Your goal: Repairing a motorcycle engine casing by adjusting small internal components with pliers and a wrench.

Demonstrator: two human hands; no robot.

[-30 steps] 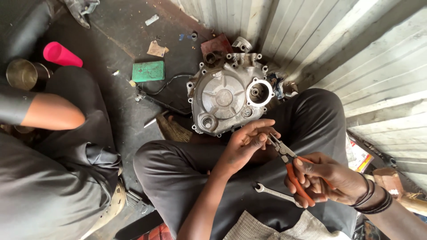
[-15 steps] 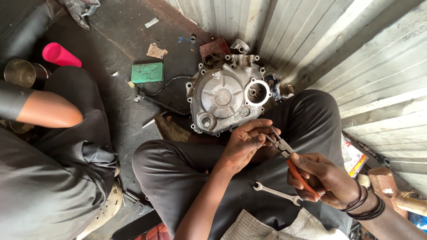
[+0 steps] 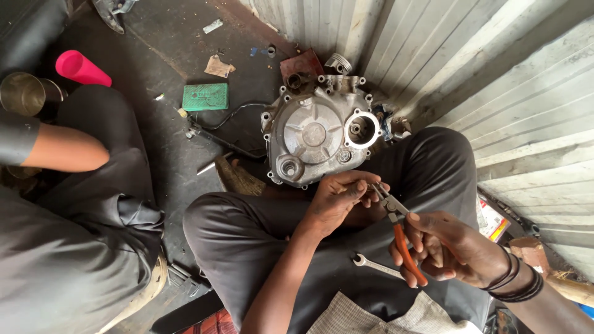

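Since half a second before, little had shifted: the right hand (image 3: 455,250) had drawn slightly in toward the lap and the pliers (image 3: 399,232) stood a touch more upright, while the left hand (image 3: 337,201) stayed at their nose. The right hand's grip was wrapped closed around the orange handles, fingers curled over them, the metal nose pointing toward eleven o'clock. The left hand's grip was pinched together, thumb and fingertips (image 3: 365,185) pressed at the tip of the pliers on something too small to make out. The left forearm rose from six o'clock across the lap, wrist bent inward; the right forearm came in from four o'clock, dark bands on its wrist. The work sat over the crossed legs in dark trousers, just below the grey engine cover (image 3: 315,136) that lay on the floor at twelve o'clock from the hands. A small spanner (image 3: 374,265) rested on the trouser leg at six o'clock from the pliers, beside the right hand. Off at ten o'clock lay a green box (image 3: 205,97) and a pink cup (image 3: 80,68), and another person's forearm (image 3: 59,149) reached in from nine o'clock.
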